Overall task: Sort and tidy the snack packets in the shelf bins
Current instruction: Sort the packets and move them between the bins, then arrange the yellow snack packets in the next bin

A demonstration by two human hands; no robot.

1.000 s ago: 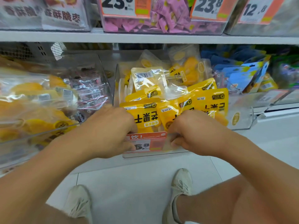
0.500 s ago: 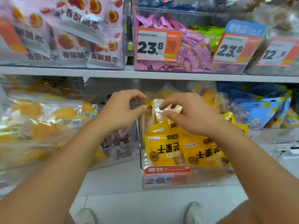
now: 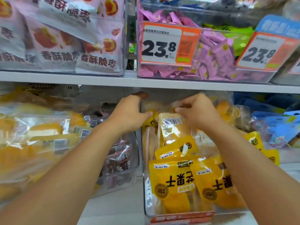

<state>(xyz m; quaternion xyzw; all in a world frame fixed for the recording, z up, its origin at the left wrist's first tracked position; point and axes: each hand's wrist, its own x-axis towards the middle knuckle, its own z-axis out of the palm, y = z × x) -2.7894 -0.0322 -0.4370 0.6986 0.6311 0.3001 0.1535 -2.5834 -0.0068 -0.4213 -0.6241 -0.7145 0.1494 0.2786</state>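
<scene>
Landmark: the clear bin of yellow dried-mango packets on the lower shelf; everything below is placed from it.
Left hand: at the bin's upper left corner, fingers curled over the top of the left wall, thumb tip touching a yellow packet just inside. Whether it actually grips the wall, I cannot tell.
Right hand: over the back of the bin, fingers bent, pinching the top edge of a clear packet with a barcode that stands upright behind the yellow ones.
Snack packets: the yellow ones lean in overlapping rows at the front of the bin, printed faces outward; paler, see-through ones stand behind them.
Left of the bin: a clear bin of dark red packets, then large bags of orange-yellow pieces.
Right of the bin: blue packets.
Above the bin: the shelf board, with a bin of pink sachets carrying a 23.8 price tag, and white-and-pink bags to its left.
</scene>
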